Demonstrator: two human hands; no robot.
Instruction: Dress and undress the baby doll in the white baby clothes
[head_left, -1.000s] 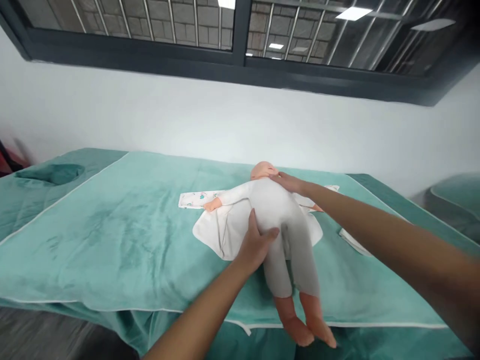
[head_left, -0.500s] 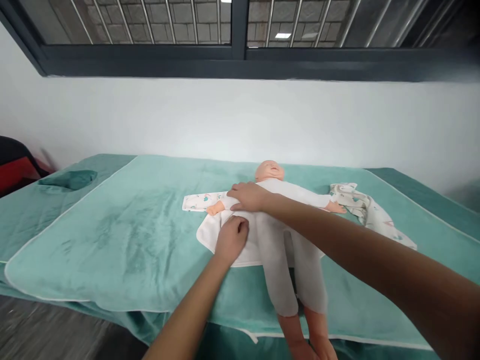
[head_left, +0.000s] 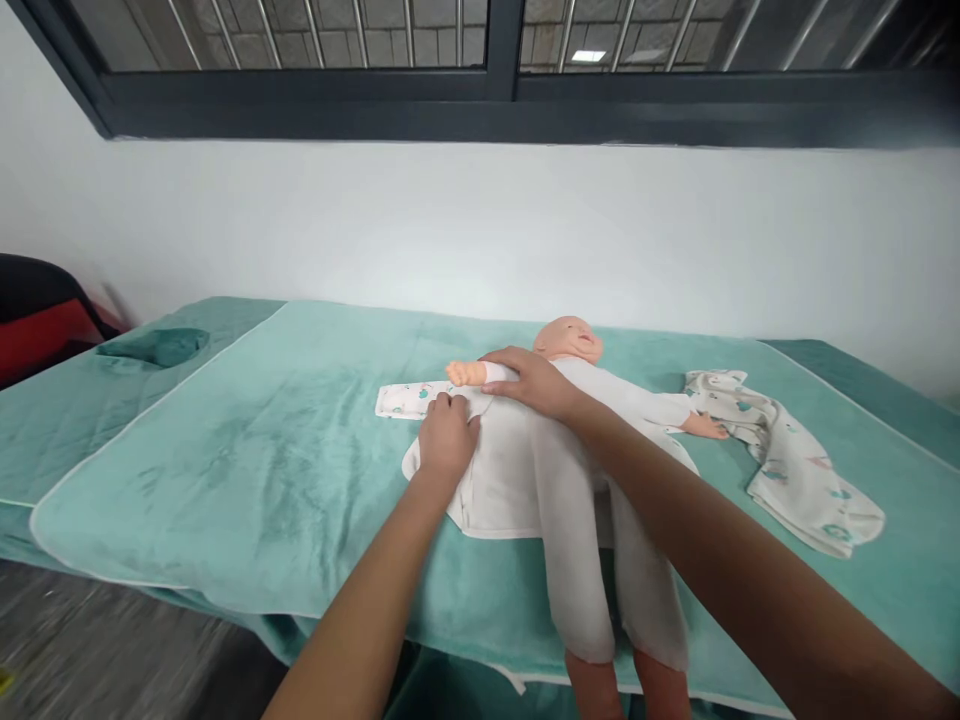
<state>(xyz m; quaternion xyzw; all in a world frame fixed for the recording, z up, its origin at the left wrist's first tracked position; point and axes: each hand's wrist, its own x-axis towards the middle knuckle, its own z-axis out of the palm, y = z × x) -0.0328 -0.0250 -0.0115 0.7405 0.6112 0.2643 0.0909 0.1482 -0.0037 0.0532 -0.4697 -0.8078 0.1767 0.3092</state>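
A baby doll (head_left: 577,470) in a white romper lies on its back on a teal-covered table (head_left: 247,470), head toward the wall. Under its torso is a white cloth (head_left: 495,495). My left hand (head_left: 446,440) rests on that cloth beside the doll's side, fingers curled down on the fabric. My right hand (head_left: 532,382) reaches across the doll's chest and holds its upper arm, which is lifted off the table. The doll's other arm lies stretched toward the right.
A patterned cloth (head_left: 787,460) lies crumpled to the right of the doll. A folded patterned strip (head_left: 401,398) lies by the doll's raised arm. A dark green cloth (head_left: 154,345) lies at far left, a red and black object (head_left: 37,320) beyond it. A white wall stands behind.
My left hand slid up from the doll's hip to the cloth near its armpit. My right hand moved from the chest to the doll's arm, which now lifts off the table.
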